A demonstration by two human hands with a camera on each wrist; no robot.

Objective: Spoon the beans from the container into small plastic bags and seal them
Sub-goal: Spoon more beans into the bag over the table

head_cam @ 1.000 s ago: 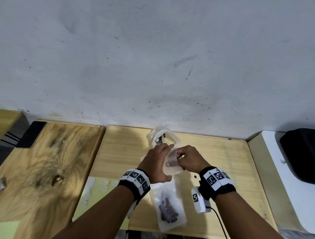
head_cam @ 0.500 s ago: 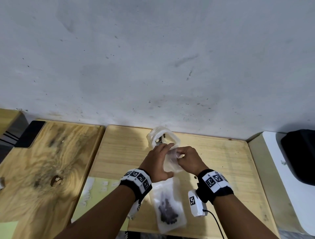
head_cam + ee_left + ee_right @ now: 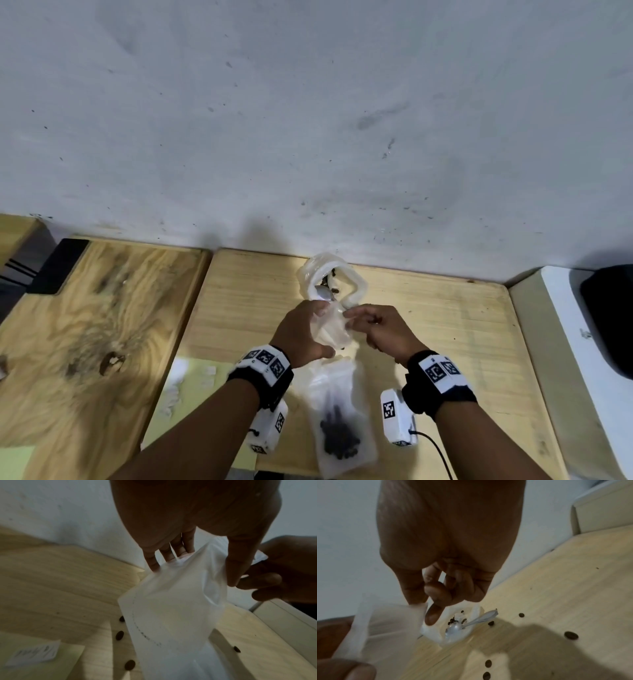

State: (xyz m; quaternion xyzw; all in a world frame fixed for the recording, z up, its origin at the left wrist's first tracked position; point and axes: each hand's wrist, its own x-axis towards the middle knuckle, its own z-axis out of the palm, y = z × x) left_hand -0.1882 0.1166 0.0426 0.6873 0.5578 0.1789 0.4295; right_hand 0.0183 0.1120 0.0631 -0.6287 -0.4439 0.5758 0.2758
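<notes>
Both hands hold one small clear plastic bag (image 3: 330,327) above the light wooden table (image 3: 445,329). My left hand (image 3: 301,334) grips its left side, thumb and fingers on the film (image 3: 171,608). My right hand (image 3: 383,329) pinches the bag's top right corner (image 3: 412,608). No beans show inside it. Behind the hands lies the white container bag (image 3: 356,281) with dark beans and a metal spoon (image 3: 455,628) in it. A filled small bag of beans (image 3: 340,435) lies flat near me between the wrists.
Loose beans (image 3: 571,635) are scattered on the wood around the bags. A pale green sheet with white labels (image 3: 191,383) lies at the left. A darker board (image 3: 85,325) adjoins on the left, a white ledge (image 3: 565,342) on the right, the wall behind.
The hands have drawn slightly apart at the bag's top, the right hand shifting right. The filled bag and the container have not moved.
</notes>
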